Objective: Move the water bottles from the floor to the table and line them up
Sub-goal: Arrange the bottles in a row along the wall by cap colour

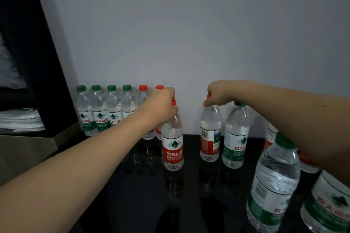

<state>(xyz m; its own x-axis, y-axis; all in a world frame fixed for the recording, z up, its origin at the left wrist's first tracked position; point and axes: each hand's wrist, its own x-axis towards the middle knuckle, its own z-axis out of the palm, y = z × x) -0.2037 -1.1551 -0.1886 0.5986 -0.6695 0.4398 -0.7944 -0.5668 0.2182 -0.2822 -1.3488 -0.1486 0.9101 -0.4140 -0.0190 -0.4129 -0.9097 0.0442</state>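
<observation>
On the glossy black table (pixel 132 185), the left hand (pixel 162 106) clasps a red-labelled clear plastic bottle (pixel 173 145) by its neck; the right hand (pixel 217 93) pinches another red-capped clear bottle (pixel 210 134) just right of it.

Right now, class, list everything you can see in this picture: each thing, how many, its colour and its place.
Green-capped row bottles: four, clear, green labels, against the wall, left.
Red-capped row bottles: two, right end of that row, partly hidden.
Held red-capped bottles: two, mid-table, one per hand.
Loose green-capped bottles: at least three, right side.
Table: one, glossy black.
Wall: pale grey.
Left hand: fingers around a cap.
Right hand: fingers around a cap.
</observation>
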